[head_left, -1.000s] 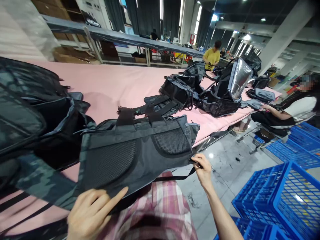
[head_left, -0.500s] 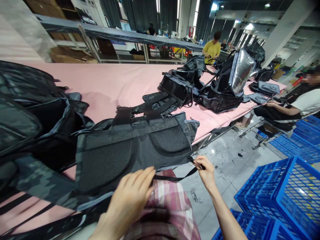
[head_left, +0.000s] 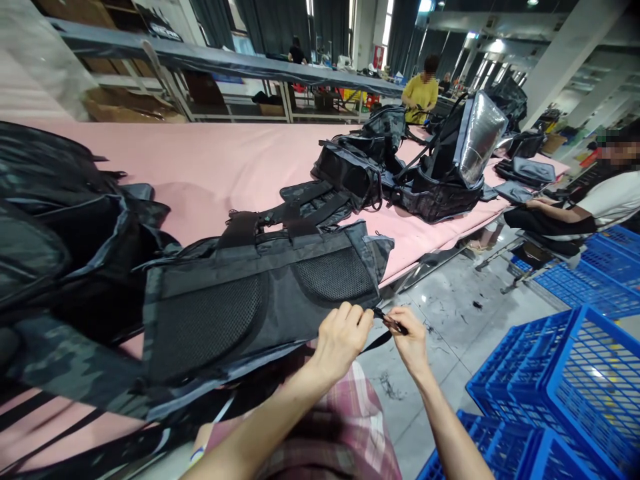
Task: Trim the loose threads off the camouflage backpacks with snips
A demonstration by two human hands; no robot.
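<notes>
A black and dark-camouflage backpack (head_left: pixel 283 300) lies with its mesh-padded back panel up, over the table edge and partly on my lap. At its near right corner, my right hand (head_left: pixel 410 339) is closed around a small black buckle (head_left: pixel 399 326). My left hand (head_left: pixel 345 339) is beside it, fingers curled over the bag's lower edge and apparently pinching the strap by the buckle; its fingertips are hidden. A loop of black webbing strap (head_left: pixel 378 343) hangs below, between both hands.
More backpacks (head_left: pixel 345 163) lie along the pink-covered table (head_left: pixel 200 157), one with a silver lining (head_left: pixel 483 137). A bulky open bag (head_left: pixel 65 220) is at my left. Blue crates (head_left: pixel 545 373) stand on the floor at right. Co-workers are at the far side and right.
My left hand has moved right and slightly up from the bag's lower edge to beside my right hand, its fingers now curled. My right hand has kept the buckle in nearly the same place.
</notes>
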